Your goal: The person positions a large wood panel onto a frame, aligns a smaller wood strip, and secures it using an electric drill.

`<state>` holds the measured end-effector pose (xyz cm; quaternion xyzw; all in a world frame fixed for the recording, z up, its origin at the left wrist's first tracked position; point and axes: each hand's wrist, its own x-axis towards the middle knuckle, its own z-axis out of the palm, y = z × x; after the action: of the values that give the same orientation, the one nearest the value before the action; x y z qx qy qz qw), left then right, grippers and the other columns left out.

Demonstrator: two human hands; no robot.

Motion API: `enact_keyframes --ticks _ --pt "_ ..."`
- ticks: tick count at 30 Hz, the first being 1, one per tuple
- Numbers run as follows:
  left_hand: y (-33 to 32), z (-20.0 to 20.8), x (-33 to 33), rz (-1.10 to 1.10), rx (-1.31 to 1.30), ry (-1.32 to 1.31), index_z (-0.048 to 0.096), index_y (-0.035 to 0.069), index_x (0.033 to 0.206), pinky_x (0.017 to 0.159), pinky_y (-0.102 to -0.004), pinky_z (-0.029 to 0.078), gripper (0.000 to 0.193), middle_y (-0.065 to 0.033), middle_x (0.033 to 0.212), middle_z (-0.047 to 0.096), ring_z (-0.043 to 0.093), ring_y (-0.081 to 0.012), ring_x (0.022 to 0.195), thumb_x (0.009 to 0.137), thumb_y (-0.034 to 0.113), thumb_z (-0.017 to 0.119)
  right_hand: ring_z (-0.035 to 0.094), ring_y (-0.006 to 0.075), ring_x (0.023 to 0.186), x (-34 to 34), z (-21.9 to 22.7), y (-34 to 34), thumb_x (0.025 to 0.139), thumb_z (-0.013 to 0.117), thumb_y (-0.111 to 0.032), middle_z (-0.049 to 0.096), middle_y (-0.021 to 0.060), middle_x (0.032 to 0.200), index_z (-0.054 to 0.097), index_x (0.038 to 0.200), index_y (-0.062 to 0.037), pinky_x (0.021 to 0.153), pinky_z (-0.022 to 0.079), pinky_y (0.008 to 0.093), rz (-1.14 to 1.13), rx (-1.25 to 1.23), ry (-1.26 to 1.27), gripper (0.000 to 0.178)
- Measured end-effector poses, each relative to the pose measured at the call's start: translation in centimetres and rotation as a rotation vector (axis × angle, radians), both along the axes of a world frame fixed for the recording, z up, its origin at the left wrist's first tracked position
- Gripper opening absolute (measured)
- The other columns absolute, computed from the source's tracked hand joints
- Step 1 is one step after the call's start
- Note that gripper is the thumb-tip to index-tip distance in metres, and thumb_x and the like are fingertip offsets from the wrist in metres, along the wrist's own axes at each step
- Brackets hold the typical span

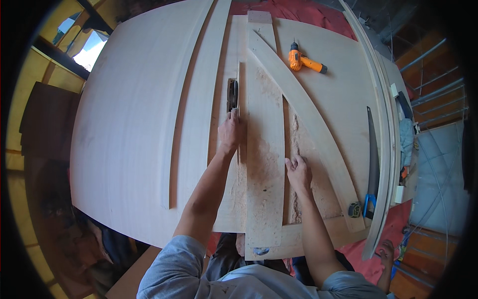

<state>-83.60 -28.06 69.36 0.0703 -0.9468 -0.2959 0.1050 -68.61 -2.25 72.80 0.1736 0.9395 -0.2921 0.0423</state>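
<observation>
My left hand [229,133] reaches forward over the panel, its fingers closed at the near end of a dark narrow tool [232,94] that looks like a hand plane. Right beside that tool runs a thin wooden strip [242,144]. Over the gap right of a wide straight board [265,164], my right hand [300,175] has its fingers curled in; whatever they may hold is hidden. Wood shavings [296,134] lie in this gap. A curved board [318,119] slants from the straight board's far end down to the right.
An orange cordless drill [302,61] rests at the back right. Along the right side lie a handsaw [372,154], a tape measure [354,209] and long thin strips [382,119]. Two long boards [191,99] stretch across the large panel [124,114] on the left. Another person's hand [386,250] shows at lower right.
</observation>
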Motion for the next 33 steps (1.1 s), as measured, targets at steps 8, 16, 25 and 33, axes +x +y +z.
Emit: enact_keyframes --ticks 8,16,25,33 --pt "-0.7 -0.5 -0.9 -0.007 0.144 -0.040 0.068 0.013 0.127 0.078 -0.0532 0.059 0.038 -0.0147 0.106 0.075 0.074 -0.0400 0.089 0.091 0.025 0.068 0.065 0.0410 0.120 -8.6 -2.1 -3.8 0.094 0.077 -0.047 0.065 0.0232 0.128 0.066 0.132 0.0045 0.101 0.052 0.0504 0.057 0.073 0.113 0.065" --pt "-1.8 -0.8 -0.7 -0.059 0.234 0.026 0.073 0.015 0.126 0.073 -0.0451 0.059 0.037 -0.0097 0.084 0.077 0.076 -0.0321 0.078 0.091 0.029 0.072 0.063 0.0416 0.107 -10.8 -6.2 -3.9 0.085 0.087 -0.047 0.063 0.0235 0.112 0.067 0.121 0.0107 0.092 0.052 0.0514 0.124 -0.019 0.466 0.071" --pt "-1.5 -1.1 -0.7 -0.030 0.226 0.014 0.073 0.014 0.119 0.071 -0.0445 0.059 0.030 -0.0103 0.081 0.076 0.075 -0.0328 0.076 0.094 0.030 0.070 0.064 0.0397 0.102 -9.6 -6.1 -4.3 0.083 0.089 -0.047 0.064 0.0206 0.107 0.068 0.119 0.0083 0.085 0.055 0.0489 0.171 0.002 0.517 0.069" --pt "-0.3 -1.1 -1.6 -0.027 0.234 0.051 0.073 0.010 0.114 0.069 -0.0442 0.057 0.024 -0.0117 0.076 0.073 0.072 -0.0313 0.069 0.095 0.024 0.070 0.067 0.0381 0.107 -8.3 -5.7 -3.5 0.088 0.086 -0.043 0.066 0.0209 0.118 0.068 0.128 0.0041 0.089 0.056 0.0464 0.187 0.024 0.493 0.064"
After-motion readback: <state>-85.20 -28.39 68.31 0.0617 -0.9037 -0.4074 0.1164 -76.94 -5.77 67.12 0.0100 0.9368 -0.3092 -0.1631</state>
